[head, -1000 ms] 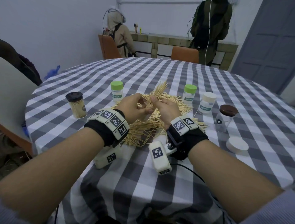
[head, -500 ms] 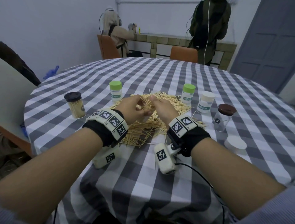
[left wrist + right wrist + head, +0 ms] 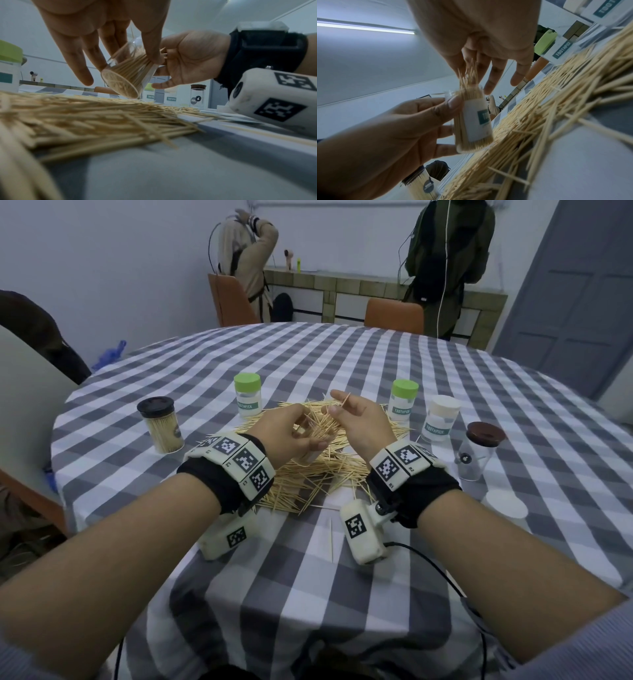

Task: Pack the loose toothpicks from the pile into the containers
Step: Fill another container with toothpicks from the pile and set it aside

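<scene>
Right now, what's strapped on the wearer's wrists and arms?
Both forearms are bare. Each wrist has a black fabric wrap topped by a cream band of square black-and-white markers. A cream camera pod with its own marker hangs under each wrist; a black cable trails from the right one. Grey sleeve at the right elbow.

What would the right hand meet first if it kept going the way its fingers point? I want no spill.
Probably the open container that the left hand holds: the right hand has its fingers just above the toothpicks sticking from its mouth.
</scene>
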